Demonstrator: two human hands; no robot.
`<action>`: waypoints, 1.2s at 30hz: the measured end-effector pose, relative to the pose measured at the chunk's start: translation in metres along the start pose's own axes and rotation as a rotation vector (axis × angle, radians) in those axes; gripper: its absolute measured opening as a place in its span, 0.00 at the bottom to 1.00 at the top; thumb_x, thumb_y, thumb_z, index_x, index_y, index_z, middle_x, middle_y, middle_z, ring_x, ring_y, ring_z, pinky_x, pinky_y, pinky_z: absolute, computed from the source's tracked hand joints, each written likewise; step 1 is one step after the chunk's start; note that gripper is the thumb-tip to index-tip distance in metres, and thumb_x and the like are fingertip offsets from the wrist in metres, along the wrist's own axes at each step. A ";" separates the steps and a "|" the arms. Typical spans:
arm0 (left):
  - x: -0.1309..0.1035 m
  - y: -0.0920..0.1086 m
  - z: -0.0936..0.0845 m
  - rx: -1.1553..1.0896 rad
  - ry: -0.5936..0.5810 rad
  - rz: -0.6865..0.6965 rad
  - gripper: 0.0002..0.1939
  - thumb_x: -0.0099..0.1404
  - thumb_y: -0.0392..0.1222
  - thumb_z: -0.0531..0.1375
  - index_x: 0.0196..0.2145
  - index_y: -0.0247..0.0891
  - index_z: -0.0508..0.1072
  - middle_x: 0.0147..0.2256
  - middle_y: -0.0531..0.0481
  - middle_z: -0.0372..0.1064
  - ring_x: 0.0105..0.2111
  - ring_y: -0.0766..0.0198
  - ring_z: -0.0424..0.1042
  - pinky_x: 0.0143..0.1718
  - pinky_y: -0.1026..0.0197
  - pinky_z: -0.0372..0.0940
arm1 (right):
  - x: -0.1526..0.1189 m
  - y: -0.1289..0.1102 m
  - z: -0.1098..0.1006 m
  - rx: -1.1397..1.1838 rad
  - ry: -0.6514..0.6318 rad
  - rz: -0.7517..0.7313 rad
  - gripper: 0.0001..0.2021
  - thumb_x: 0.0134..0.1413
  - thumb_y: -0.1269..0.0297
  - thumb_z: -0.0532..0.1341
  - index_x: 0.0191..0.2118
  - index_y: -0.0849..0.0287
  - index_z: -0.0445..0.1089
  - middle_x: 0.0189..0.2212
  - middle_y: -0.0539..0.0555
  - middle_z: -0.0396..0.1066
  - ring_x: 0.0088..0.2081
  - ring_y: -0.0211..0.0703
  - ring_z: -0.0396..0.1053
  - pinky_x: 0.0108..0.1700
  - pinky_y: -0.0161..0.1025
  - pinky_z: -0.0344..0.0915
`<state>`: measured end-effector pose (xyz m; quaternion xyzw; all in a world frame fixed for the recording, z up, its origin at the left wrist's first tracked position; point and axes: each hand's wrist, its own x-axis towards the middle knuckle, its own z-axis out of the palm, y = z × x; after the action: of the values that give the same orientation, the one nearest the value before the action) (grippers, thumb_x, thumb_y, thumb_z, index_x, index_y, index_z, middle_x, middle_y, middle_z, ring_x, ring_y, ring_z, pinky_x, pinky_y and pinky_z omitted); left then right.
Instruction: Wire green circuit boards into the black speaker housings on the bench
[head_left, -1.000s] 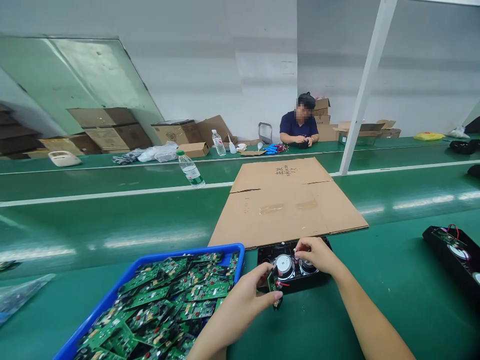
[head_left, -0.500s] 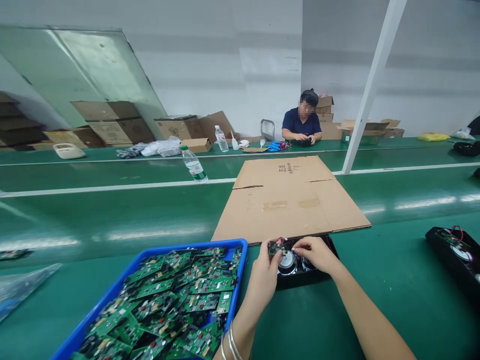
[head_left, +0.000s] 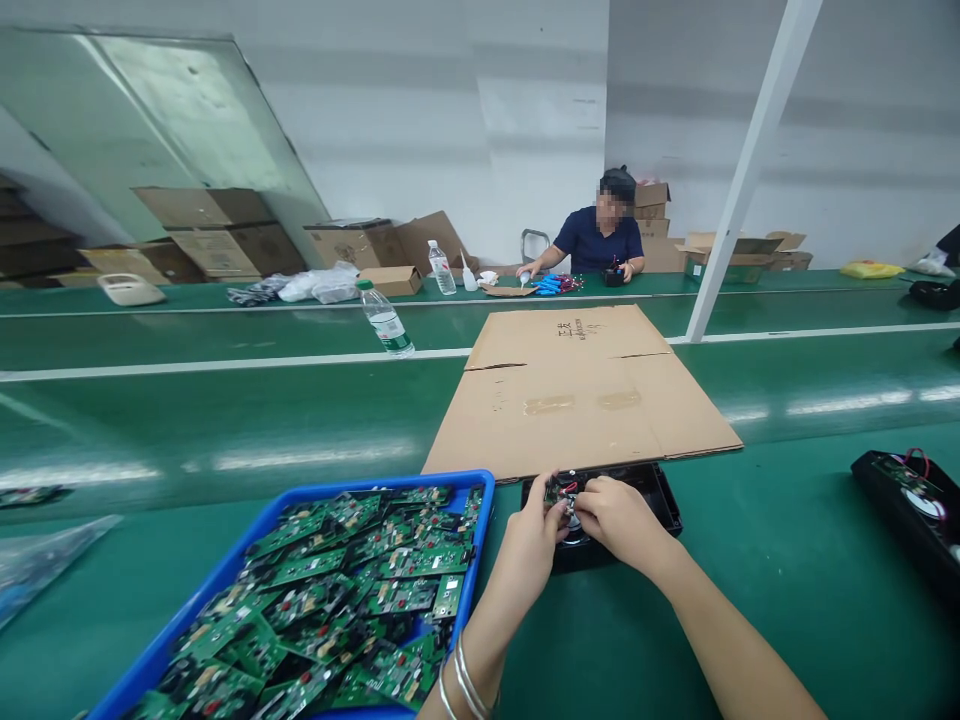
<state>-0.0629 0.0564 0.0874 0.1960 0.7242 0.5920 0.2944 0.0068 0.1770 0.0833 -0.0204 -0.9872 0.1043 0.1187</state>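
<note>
Here, the left hand (head_left: 529,538) pinches a small circuit board (head_left: 553,492) over the left part of a black case (head_left: 666,500) on the green desk (head_left: 600,640). The right hand (head_left: 624,518) has its fingertips bunched close beside it; I cannot tell what they grip. A blue tray (head_left: 487,492) of similar boards (head_left: 337,600) sits left of the case.

The right hand (head_left: 626,520) has moved in close to the left hand (head_left: 534,538), and the person across (head_left: 600,240) has stretched one arm (head_left: 555,254) out.
</note>
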 end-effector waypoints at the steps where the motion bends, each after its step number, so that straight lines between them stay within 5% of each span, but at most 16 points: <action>1: -0.001 0.002 0.000 -0.006 -0.001 -0.012 0.20 0.62 0.35 0.51 0.53 0.37 0.58 0.33 0.46 0.70 0.34 0.59 0.73 0.36 0.58 0.70 | 0.000 -0.001 0.000 -0.022 0.002 -0.004 0.06 0.53 0.72 0.57 0.28 0.60 0.70 0.26 0.51 0.67 0.30 0.38 0.63 0.30 0.33 0.56; 11: -0.004 0.009 -0.001 -0.023 -0.023 -0.048 0.19 0.61 0.34 0.50 0.51 0.37 0.60 0.25 0.49 0.68 0.31 0.59 0.73 0.31 0.60 0.70 | -0.001 -0.003 -0.001 -0.047 0.020 0.039 0.07 0.53 0.73 0.56 0.27 0.60 0.68 0.27 0.51 0.66 0.31 0.39 0.63 0.30 0.33 0.57; 18: -0.002 -0.003 -0.001 0.234 -0.005 0.134 0.18 0.61 0.38 0.49 0.49 0.36 0.60 0.25 0.45 0.69 0.27 0.55 0.72 0.31 0.56 0.67 | 0.000 -0.011 0.001 -0.144 -0.030 0.034 0.08 0.52 0.77 0.55 0.27 0.62 0.69 0.28 0.55 0.68 0.32 0.43 0.64 0.30 0.36 0.58; 27: -0.004 0.010 -0.012 0.137 -0.191 0.180 0.11 0.61 0.41 0.47 0.41 0.39 0.62 0.30 0.45 0.70 0.31 0.57 0.73 0.34 0.58 0.68 | -0.001 0.006 -0.004 0.501 -0.040 0.221 0.06 0.51 0.75 0.58 0.36 0.61 0.65 0.26 0.47 0.65 0.27 0.35 0.62 0.28 0.29 0.54; 31: -0.004 0.011 -0.013 0.210 -0.206 0.193 0.12 0.61 0.41 0.46 0.42 0.38 0.61 0.25 0.48 0.68 0.28 0.59 0.72 0.31 0.59 0.68 | 0.001 0.005 -0.006 0.573 -0.028 0.163 0.06 0.49 0.78 0.57 0.26 0.61 0.64 0.23 0.46 0.61 0.25 0.32 0.58 0.27 0.28 0.51; 36: -0.003 0.005 -0.011 0.282 -0.120 0.183 0.11 0.63 0.40 0.45 0.41 0.38 0.61 0.19 0.52 0.66 0.22 0.61 0.70 0.27 0.60 0.67 | 0.003 0.005 0.002 0.556 0.034 0.163 0.04 0.49 0.75 0.59 0.27 0.62 0.65 0.23 0.47 0.61 0.25 0.33 0.58 0.28 0.30 0.54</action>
<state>-0.0686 0.0472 0.0940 0.3353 0.7603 0.4963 0.2515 0.0037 0.1813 0.0806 -0.0680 -0.9138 0.3796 0.1276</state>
